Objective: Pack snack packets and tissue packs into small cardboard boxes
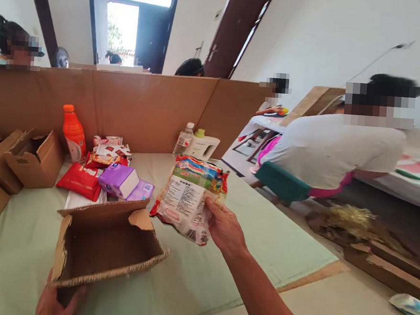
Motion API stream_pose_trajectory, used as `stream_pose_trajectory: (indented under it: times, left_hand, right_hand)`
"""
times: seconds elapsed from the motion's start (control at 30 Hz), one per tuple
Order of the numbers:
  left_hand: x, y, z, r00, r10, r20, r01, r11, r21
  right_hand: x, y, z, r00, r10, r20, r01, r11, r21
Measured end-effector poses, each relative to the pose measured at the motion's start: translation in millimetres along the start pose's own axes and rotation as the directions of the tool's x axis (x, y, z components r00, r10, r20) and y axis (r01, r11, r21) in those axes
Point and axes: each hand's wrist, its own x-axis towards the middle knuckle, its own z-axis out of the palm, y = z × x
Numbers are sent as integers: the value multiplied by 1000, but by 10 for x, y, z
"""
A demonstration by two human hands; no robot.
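My right hand [227, 226] pinches the lower right edge of a printed plastic food packet [185, 204], held up over the table to the right of an open cardboard box [107, 236]. The packet's back, with dense text and a barcode, faces me. At the lower left, my left hand [58, 298] grips the near left corner of the box, its fingers partly hidden beneath. The box tilts toward me and nothing shows inside. Behind it lie purple tissue packs [120, 180], a red packet [81, 181] and several smaller packets.
An orange bottle [74, 133] stands behind the packets. A clear bottle [184, 139] and a white jug [203, 146] stand near the cardboard partition [152, 110]. More cardboard boxes [33, 159] are at left. A person [332, 151] sits at right, beyond the table's edge.
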Motion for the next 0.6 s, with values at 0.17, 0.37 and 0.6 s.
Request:
stream_pose_trajectory:
  times: [0.17, 0.37, 0.6]
  left_hand:
    - [-209, 158, -168, 998, -10, -56, 8, 999, -36]
    - [-257, 841, -696, 979, 159, -125, -177, 973, -150]
    - [39, 1595, -961, 629, 762, 154, -770, 584, 255]
  right_hand:
    - [-188, 320, -429, 989, 132, -71, -136, 989, -59]
    - [-203, 405, -486, 969, 248, -17, -248, 958, -142]
    - [-279, -159, -75, 966, -215, -144, 205, 975, -82]
